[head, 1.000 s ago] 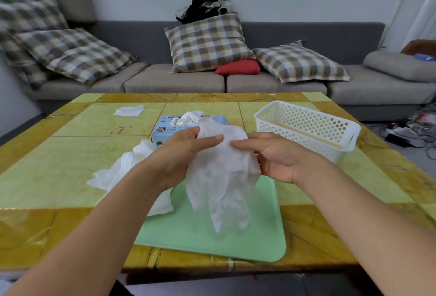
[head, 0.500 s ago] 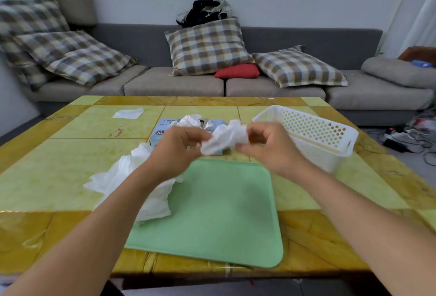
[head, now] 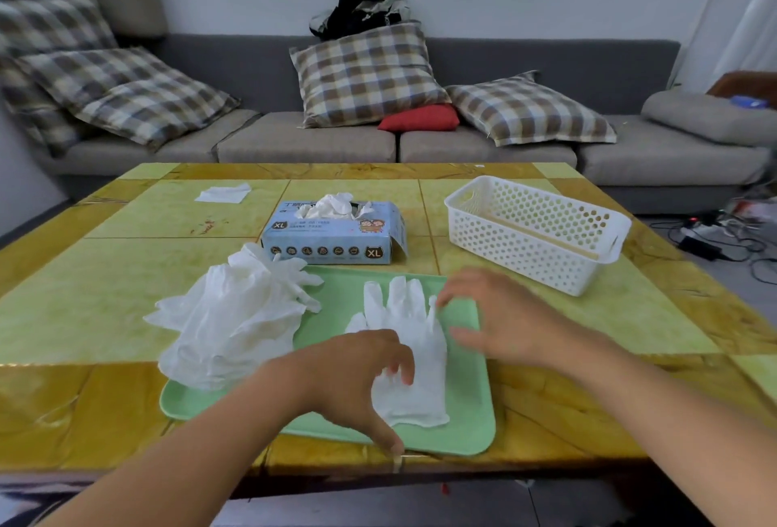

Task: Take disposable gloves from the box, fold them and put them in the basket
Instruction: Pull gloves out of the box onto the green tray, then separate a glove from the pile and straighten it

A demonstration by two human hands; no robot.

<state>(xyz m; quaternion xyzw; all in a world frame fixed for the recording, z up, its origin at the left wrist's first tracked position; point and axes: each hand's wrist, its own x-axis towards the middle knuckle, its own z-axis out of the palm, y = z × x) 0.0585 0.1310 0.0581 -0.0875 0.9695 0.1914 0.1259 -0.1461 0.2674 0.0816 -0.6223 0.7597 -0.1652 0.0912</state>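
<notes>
While the glove [head: 410, 341] lies flat on the green tray [head: 466, 413], fingers pointing away, its length runs between both hands. Left hand [head: 353, 375] presses its cuff, fingers curled; right hand [head: 500, 316], relaxed, touches its fingertips, nearer the basket [head: 534, 232].

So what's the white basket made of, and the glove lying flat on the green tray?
The basket looks like hard, shiny white plastic: stiff walls full of round holes. The glove looks like thin, soft, milky rubber or plastic film, slightly see-through and wrinkly. I can't tell which exactly.
</notes>
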